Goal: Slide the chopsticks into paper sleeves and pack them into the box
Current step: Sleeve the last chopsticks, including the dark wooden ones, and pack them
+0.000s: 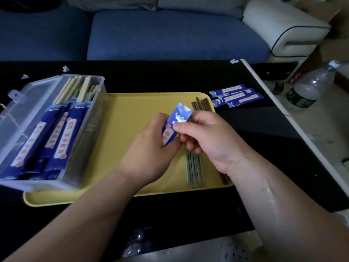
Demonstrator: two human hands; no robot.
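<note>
Your forearms fill the bottom of the frame and meet at its middle. Left hand (pixel 149 148) grips the lower end of a paper sleeve (pixel 177 118), fingers curled round it. Right hand (pixel 209 137) pinches the sleeve's middle between thumb and forefinger.

The sleeve sits between the two hands, above a yellow tray (pixel 132 106). Its long axis runs lower left to upper right, free end toward the top of the frame. Flat blue paper, white wave print, pale label strip with red marks.

Under your right hand, thin grey-green chopsticks (pixel 194 167) lie on the tray, pointing at the bottom edge. Brown chopsticks (pixel 201 104) show past your knuckles. Cannot tell whether your lower fingers touch any.

Left of frame: clear plastic box (pixel 83 137), lid open, over the tray's left end. Sleeved chopsticks (pixel 56 133) lie lengthwise inside, pale tips out.

Upper right: a few flat spare sleeves (pixel 236 95) on the black table (pixel 170 76).
</note>
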